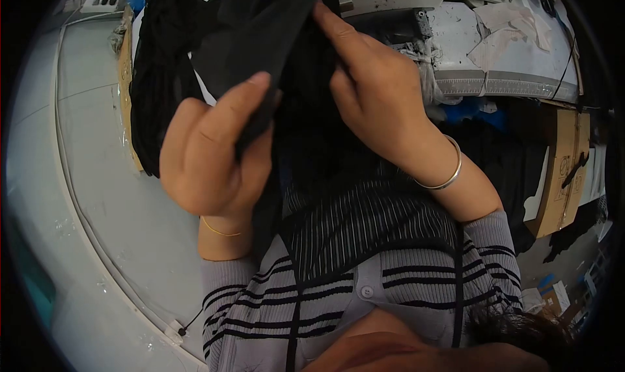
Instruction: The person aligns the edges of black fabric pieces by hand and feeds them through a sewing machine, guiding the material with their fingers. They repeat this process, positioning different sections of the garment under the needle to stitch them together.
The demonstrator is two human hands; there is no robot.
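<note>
Black fabric (250, 37) hangs between my two hands at the top middle. My left hand (218, 147) pinches its lower edge between thumb and fingers. Higher up and to the right, my right hand (374, 79) has its index fingertip at the fabric's edge, with the thumb hidden against the dark cloth; what it grips, if anything, is hard to make out. More black cloth (159, 79) lies bunched to the left of the fabric and drapes down over the striped apron.
A sewing machine bed (449, 43) with a ruler strip (508, 82) along its edge stands at the upper right, with pale cloth scraps (514, 30) on it. A cardboard box (563, 170) is at the right. A power strip (101, 6) sits at the upper left.
</note>
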